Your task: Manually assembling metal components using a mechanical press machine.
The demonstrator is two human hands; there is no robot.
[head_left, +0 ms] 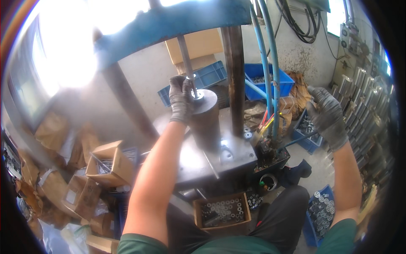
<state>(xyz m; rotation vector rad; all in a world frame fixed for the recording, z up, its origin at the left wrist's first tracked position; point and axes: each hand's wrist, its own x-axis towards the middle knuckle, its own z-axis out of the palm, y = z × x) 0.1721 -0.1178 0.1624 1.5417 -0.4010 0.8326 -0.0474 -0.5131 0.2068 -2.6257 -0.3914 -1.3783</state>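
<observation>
My left hand (181, 98), in a grey glove, is closed beside the press, its fingers against a slim upright metal rod (193, 87). The rod's foot stands in a shiny ring (197, 95) on top of a thick dark cylinder (206, 116). From above, the press ram (184, 53) reaches down to the rod's top, where a small bright disc shows. My right hand (327, 115), also gloved, is raised at the right with thumb and fingers apart. Just below it is the end of a dark lever bar (299, 139); whether the wrist touches it I cannot tell.
The blue press frame (177, 21) spans the top, with a dark post (234, 80) and blue hoses (275, 72) at its right. A box of rings (198, 216) sits between my legs. Blue crates (311, 230), cartons (120, 148) and stacked metal tubes (363, 114) stand around.
</observation>
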